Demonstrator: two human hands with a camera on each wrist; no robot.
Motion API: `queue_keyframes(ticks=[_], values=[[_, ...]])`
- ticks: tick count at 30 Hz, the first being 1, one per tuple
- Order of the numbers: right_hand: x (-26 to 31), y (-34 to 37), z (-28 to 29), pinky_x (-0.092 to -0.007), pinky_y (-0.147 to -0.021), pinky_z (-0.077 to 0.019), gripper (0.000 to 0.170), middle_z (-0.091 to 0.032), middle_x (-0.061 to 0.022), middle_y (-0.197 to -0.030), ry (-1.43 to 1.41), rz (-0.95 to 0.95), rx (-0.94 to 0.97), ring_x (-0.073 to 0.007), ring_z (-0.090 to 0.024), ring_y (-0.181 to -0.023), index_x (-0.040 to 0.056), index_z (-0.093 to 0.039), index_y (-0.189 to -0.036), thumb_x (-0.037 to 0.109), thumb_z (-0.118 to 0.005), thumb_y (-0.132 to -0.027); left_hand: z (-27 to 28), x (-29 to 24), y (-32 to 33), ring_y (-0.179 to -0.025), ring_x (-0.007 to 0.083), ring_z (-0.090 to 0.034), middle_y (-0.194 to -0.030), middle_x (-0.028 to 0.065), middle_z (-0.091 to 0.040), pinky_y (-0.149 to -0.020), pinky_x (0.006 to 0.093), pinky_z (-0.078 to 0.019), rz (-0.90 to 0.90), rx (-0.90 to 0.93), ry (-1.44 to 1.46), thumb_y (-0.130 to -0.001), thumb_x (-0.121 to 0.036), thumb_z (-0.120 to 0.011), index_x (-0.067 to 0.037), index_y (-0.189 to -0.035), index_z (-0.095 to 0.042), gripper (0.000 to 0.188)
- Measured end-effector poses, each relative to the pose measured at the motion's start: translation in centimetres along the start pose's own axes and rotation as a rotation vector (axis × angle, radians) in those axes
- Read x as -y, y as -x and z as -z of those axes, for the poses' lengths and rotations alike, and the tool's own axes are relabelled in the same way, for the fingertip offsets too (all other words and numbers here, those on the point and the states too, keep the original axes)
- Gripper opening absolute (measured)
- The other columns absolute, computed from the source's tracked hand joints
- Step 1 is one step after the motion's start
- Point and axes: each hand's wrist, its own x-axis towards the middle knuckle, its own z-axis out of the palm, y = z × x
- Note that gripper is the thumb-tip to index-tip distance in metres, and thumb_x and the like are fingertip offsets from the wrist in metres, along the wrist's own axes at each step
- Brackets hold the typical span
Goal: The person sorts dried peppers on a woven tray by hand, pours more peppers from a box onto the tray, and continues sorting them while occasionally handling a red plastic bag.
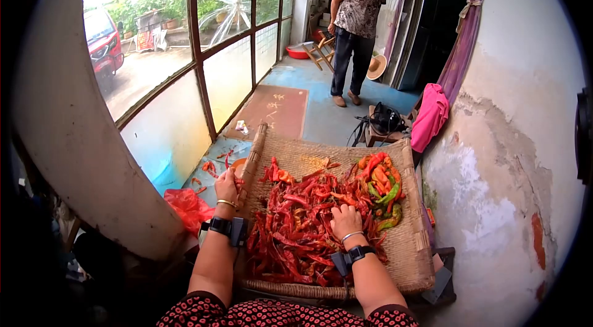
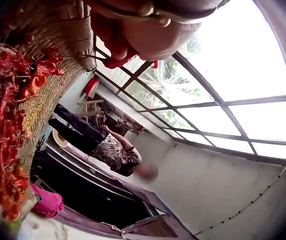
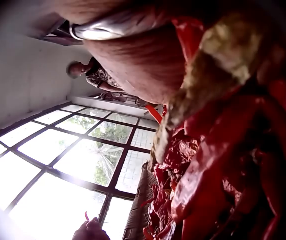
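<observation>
A wide woven tray (image 1: 415,216) holds a heap of dried red chili peppers (image 1: 290,216). Fresher orange and green peppers (image 1: 389,188) lie at its far right corner. My left hand (image 1: 227,186) is at the tray's left rim and pinches a red chili pepper (image 2: 120,61), whose thin stem shows in the left wrist view. My right hand (image 1: 346,222) is down on the heap right of its middle, fingers bent among the peppers. Its fingertips are hidden there, and I cannot tell whether they grip a pepper. Wrinkled red peppers (image 3: 203,175) crowd close below it in the right wrist view.
Left of the tray are a red plastic bag (image 1: 188,206) and a few peppers on the floor (image 1: 209,169). Beyond it stands a small wooden stool (image 1: 377,136) with a black bag (image 1: 387,118). A person (image 1: 358,18) stands farther back. Windows line the left, a wall the right.
</observation>
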Motion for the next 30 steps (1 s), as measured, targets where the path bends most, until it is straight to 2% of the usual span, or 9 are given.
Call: queue_keyframes(ticks=[5, 11, 15, 16, 18, 19, 22, 25, 30], values=[[0.3, -0.3, -0.2, -0.0407, -0.075, -0.0403, 0.029, -0.049, -0.0097, -0.089, 0.022, 0.03, -0.004, -0.0283, -0.046, -0.09, 0.0099, -0.053, -0.095, 0.019, -0.062, -0.07, 3.9, -0.8, -2.5, -0.037, 0.007, -0.045, -0.054, 0.0038, -0.054, -0.032, 0.0194, -0.0318, -0.044, -0.221, -0.012, -0.087, -0.022, -0.041, -0.005, -0.071, -0.051, 0.025], [0.5, -0.4, -0.8, -0.0407, -0.073, -0.0402, 0.03, -0.048, -0.0092, -0.087, 0.02, 0.087, -0.027, -0.0283, -0.046, -0.087, 0.0108, -0.053, -0.096, 0.017, -0.063, -0.068, 4.4, -0.4, -4.8, -0.042, 0.0136, -0.053, -0.056, 0.0066, -0.057, -0.034, 0.0227, -0.0367, 0.094, -0.158, -0.268, -0.085, -0.018, -0.043, -0.001, -0.069, -0.055, 0.026], [0.1, -0.5, -1.4, -0.0407, -0.07, -0.0409, 0.028, -0.048, -0.0085, -0.086, 0.023, 0.091, -0.042, -0.0276, -0.047, -0.086, 0.0122, -0.052, -0.092, 0.02, -0.061, -0.067, 5.8, 1.7, -8.6, -0.059, 0.0188, -0.061, -0.061, 0.008, -0.062, -0.064, 0.0295, -0.0472, 0.022, 0.125, -1.068, -0.079, -0.025, -0.048, -0.006, -0.075, -0.065, 0.026], [0.3, -0.6, -1.1, -0.0405, -0.071, -0.0413, 0.028, -0.048, -0.0086, -0.085, 0.033, 0.097, -0.026, -0.0278, -0.047, -0.086, 0.0123, -0.053, -0.093, 0.02, -0.061, -0.068, 6.2, 1.8, -9.5, -0.063, 0.0192, -0.061, -0.06, 0.0056, -0.062, -0.065, 0.0303, -0.0471, -0.108, 0.222, -1.376, -0.078, -0.027, -0.049, -0.009, -0.074, -0.065, 0.025], [0.3, -0.4, -0.8, -0.0403, -0.073, -0.0414, 0.027, -0.048, -0.0089, -0.085, 0.04, 0.091, -0.003, -0.0282, -0.047, -0.086, 0.0124, -0.053, -0.095, 0.02, -0.061, -0.07, 6.1, 1.3, -8.9, -0.074, 0.0264, -0.06, -0.073, 0.0131, -0.062, -0.071, 0.0353, -0.046, 0.019, 0.284, -1.186, -0.075, -0.03, -0.053, -0.008, -0.076, -0.064, 0.024], [0.2, -0.4, -0.9, -0.0404, -0.074, -0.0411, 0.027, -0.048, -0.0089, -0.086, 0.032, 0.091, 0.006, -0.0284, -0.047, -0.086, 0.0124, -0.053, -0.095, 0.021, -0.061, -0.071, 6.3, 1.3, -8.6, -0.079, 0.0307, -0.058, -0.08, 0.0167, -0.06, -0.072, 0.0376, -0.0453, -0.143, 0.235, -1.408, -0.075, -0.031, -0.053, -0.007, -0.081, -0.063, 0.026], [0.2, -0.5, -0.7, -0.0403, -0.073, -0.0409, 0.026, -0.048, -0.0091, -0.086, 0.027, 0.082, 0.05, -0.0283, -0.047, -0.086, 0.0118, -0.052, -0.095, 0.021, -0.061, -0.071, 9.6, 4.1, -10.0, -0.086, 0.0326, -0.055, -0.088, 0.0189, -0.059, -0.078, 0.0382, -0.0438, -0.177, 0.248, -1.5, -0.072, -0.034, -0.056, -0.006, -0.089, -0.061, 0.032], [0.2, -0.7, -0.5, -0.0399, -0.072, -0.0413, 0.025, -0.049, -0.0087, -0.084, 0.028, 0.1, 0.09, -0.028, -0.048, -0.084, 0.011, -0.053, -0.094, 0.02, -0.061, -0.072, 13.1, 5.3, -10.7, -0.106, 0.0281, -0.047, -0.113, 0.0114, -0.05, -0.089, 0.0334, -0.0392, -0.049, 0.567, -1.772, -0.066, -0.025, -0.063, -0.014, -0.11, -0.055, 0.046], [0.3, -0.9, -0.5, -0.0395, -0.071, -0.0419, 0.025, -0.049, -0.0087, -0.083, 0.013, 0.098, 0.118, -0.0273, -0.048, -0.082, 0.0108, -0.053, -0.093, 0.019, -0.062, -0.071, 17.8, 12.5, -14.8, -0.107, 0.0292, -0.046, -0.114, 0.0137, -0.05, -0.089, 0.0344, -0.0376, 0.01, 1.049, -1.577, -0.063, -0.023, -0.067, -0.018, -0.114, -0.052, 0.053]])
